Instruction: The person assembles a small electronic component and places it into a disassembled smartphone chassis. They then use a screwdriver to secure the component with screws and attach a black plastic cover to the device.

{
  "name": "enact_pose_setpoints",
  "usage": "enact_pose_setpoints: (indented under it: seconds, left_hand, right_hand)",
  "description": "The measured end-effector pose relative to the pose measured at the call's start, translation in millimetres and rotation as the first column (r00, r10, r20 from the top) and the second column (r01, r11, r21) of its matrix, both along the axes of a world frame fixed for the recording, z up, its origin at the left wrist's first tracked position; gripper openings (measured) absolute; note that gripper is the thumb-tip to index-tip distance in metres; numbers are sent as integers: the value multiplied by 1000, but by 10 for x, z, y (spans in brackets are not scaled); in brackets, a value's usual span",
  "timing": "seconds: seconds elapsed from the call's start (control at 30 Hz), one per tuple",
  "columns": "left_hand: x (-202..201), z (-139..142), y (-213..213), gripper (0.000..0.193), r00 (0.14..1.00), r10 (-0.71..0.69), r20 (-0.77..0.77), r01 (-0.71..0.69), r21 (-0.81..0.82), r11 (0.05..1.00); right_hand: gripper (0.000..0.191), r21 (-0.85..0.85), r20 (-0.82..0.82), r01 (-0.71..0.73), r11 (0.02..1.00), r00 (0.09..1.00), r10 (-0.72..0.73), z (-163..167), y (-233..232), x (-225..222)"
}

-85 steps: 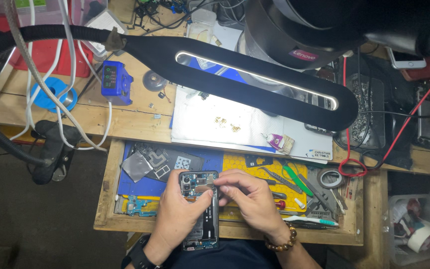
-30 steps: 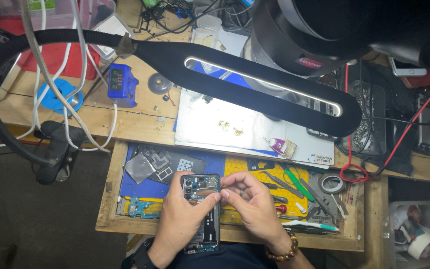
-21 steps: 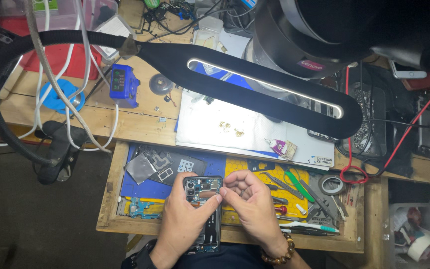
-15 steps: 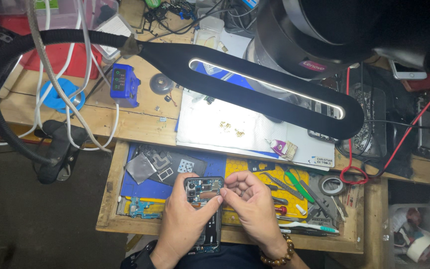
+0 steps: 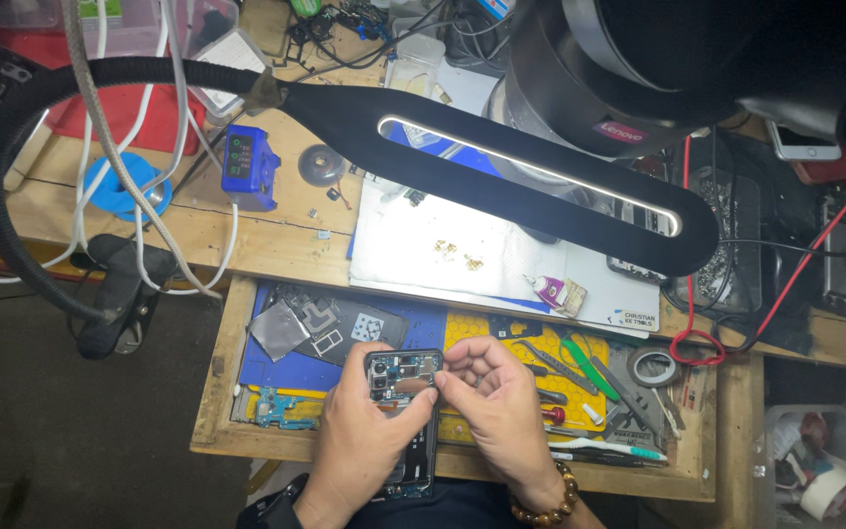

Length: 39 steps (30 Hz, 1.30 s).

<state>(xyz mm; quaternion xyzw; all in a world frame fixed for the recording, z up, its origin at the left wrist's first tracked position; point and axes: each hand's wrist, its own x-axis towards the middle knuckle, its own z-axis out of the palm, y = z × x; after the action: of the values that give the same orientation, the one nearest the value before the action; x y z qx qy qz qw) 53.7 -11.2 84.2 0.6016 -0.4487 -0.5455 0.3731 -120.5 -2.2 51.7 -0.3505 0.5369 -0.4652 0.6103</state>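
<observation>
Head view, looking down on a wooden pull-out tray (image 5: pixel 215 392) set below a cluttered workbench (image 5: pixel 286 245).

Left hand (image 5: pixel 369 431): wrapped around an opened phone (image 5: pixel 405 392) with its back cover off, gripping it from the left side, thumb lying across the lower edge of the exposed board area. The phone is held upright over the front middle of the tray, camera end pointing away from the person, lower end reaching past the tray's front edge toward the lap.

Right hand (image 5: pixel 496 407): fingers curled narrow, thumb and forefinger pinched together at the phone's upper right corner, touching or nearly touching the frame. Whether a small part sits in the pinch cannot be told; it is too small to resolve. A beaded bracelet (image 5: pixel 545 495) sits on this wrist.

Surroundings in tray: blue mat (image 5: pixel 296 362) at left carrying a dark back panel (image 5: pixel 340 323) and a piece of grey foil (image 5: pixel 278 328); a small green circuit board (image 5: pixel 271 407) near the left front corner; yellow mat (image 5: pixel 511 338) at right with green-handled tweezers (image 5: pixel 580 353) and a tape roll (image 5: pixel 653 365).

On the bench above: a flat black lamp head (image 5: pixel 501 171) with a lit strip, a white sheet (image 5: pixel 462 260) under it, a small blue box (image 5: pixel 247 167) to the left.
</observation>
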Motion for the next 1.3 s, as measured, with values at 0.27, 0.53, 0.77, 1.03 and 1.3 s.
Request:
enact_pose_setpoints:
  seconds: [0.27,0.53,0.77,1.03,1.3]
  left_hand:
    - [142,-94,-152,31,995,-45,89,38,88,995]
    - [115,-74,-131,29,998,-18,54,15,44,999]
    - [82,-30,-125,26,1000,-7,-4,7,54,998]
    - [73,2,-127,26,1000,-2,-7,3,84,996]
    - [65,8,-131,30,998,7,55,-13,99,995]
  right_hand:
    - [25,-13,-82,-46,999,996,45,28,-24,28]
    - [21,-20,-68,-18,1000,998,17,26,-28,81]
    - [22,-34,-56,-5,999,998,3,44,-21,88]
    - [23,-28,-79,-5,1000,997,3,71,-21,95]
    - [23,-38,-57,6,999,998,-8,74,-17,115]
